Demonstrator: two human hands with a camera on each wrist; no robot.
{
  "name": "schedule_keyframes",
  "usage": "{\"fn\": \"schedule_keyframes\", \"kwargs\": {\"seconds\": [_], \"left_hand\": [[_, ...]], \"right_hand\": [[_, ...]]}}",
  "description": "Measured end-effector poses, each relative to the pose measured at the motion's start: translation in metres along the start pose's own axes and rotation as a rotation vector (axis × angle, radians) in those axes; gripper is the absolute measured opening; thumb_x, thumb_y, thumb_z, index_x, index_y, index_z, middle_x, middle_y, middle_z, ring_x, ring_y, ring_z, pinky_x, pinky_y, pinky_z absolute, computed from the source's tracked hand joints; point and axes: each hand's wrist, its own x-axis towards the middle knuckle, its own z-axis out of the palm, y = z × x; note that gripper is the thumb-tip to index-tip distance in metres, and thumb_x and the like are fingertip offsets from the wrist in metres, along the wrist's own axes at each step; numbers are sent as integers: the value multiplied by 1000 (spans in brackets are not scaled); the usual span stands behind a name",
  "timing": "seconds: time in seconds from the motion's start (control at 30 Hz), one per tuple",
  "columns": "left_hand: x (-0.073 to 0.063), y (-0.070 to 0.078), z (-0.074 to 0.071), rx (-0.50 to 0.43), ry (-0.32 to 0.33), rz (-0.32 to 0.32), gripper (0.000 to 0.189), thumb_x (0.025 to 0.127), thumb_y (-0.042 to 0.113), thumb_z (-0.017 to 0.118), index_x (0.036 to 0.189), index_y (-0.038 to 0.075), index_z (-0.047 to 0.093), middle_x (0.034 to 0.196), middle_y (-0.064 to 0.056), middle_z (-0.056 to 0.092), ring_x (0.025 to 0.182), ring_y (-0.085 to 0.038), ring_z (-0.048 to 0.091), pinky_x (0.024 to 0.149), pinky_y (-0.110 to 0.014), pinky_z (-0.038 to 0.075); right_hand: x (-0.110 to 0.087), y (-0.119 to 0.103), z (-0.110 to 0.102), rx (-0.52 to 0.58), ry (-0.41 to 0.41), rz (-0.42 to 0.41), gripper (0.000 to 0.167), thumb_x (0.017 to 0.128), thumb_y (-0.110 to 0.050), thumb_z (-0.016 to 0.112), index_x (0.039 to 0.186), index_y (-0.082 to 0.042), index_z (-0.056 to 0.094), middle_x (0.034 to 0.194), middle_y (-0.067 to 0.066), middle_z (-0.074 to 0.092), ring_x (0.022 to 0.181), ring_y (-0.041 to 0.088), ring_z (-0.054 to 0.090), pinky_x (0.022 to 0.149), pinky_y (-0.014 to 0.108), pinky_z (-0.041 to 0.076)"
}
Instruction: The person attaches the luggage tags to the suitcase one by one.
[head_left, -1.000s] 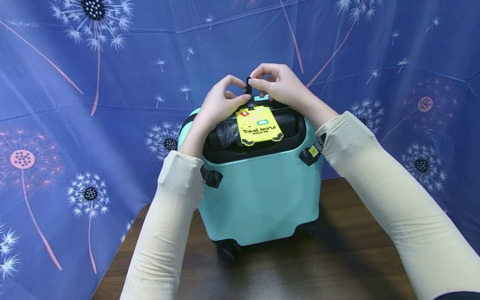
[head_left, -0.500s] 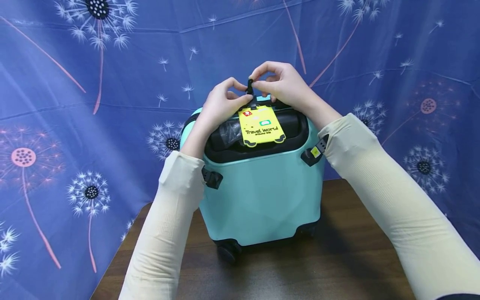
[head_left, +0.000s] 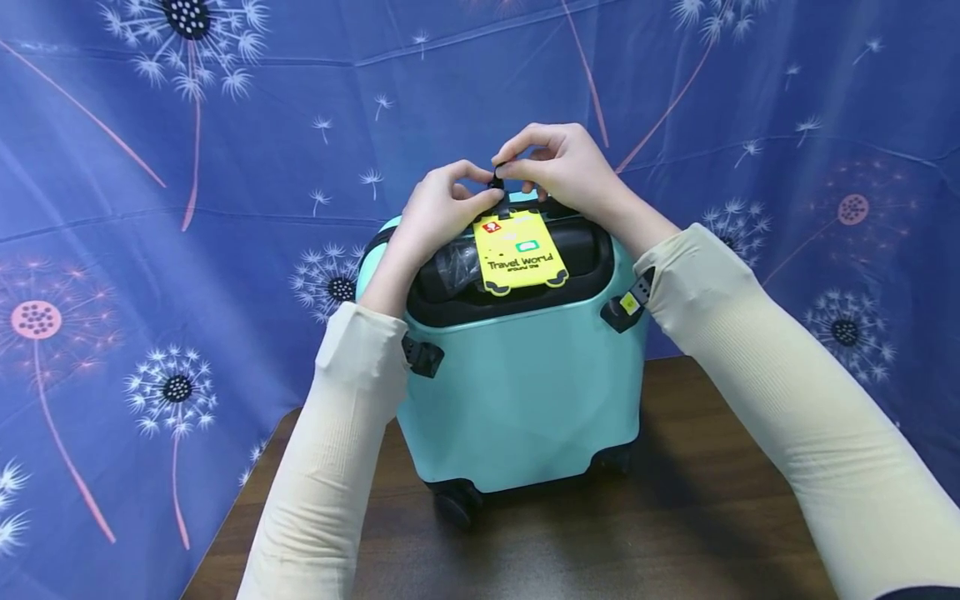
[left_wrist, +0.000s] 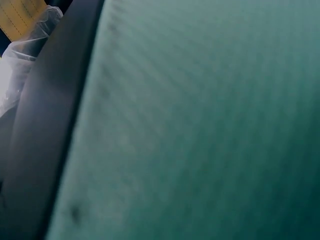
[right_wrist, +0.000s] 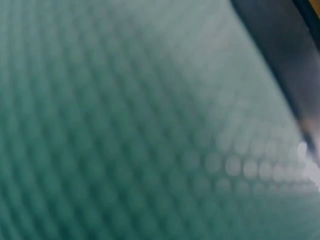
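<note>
A turquoise suitcase [head_left: 525,392] stands upright on a table. Over its black top panel lies a yellow luggage tag [head_left: 521,250] printed "Travel World". A black strap [head_left: 497,182] rises from the tag's upper end. My left hand [head_left: 442,204] pinches the strap low down between thumb and index finger. Just above, my right hand [head_left: 558,167] pinches the strap's upper end with thumb and fingertips. Both wrist views look closely at the suitcase shell [left_wrist: 200,125], and neither hand appears there. Fingers cover much of the strap, so its fastening cannot be made out.
The brown wooden table [head_left: 570,550] carries the suitcase on black wheels [head_left: 456,504]. Behind hangs a blue curtain [head_left: 285,150] with a dandelion pattern. Clear plastic wrap [head_left: 457,265] covers part of the black handle beside the tag.
My right fingertips have come slightly down and left, nearer to the left fingertips, and less of the strap's end shows above them. The suitcase and tag stay in place.
</note>
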Motion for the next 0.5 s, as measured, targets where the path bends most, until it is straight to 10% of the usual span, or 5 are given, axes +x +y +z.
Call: {"fn": "schedule_keyframes", "kwargs": {"seconds": [0.5], "left_hand": [[4, 5, -2, 106, -83, 4, 33, 94, 38, 54, 120, 19, 61, 81, -4, 55, 76, -19, 50, 67, -26, 36]], "right_hand": [[0, -4, 0, -21, 101, 52, 16, 85, -15, 71, 97, -6, 73, 82, -7, 65, 44, 9, 35, 47, 22, 29]]}}
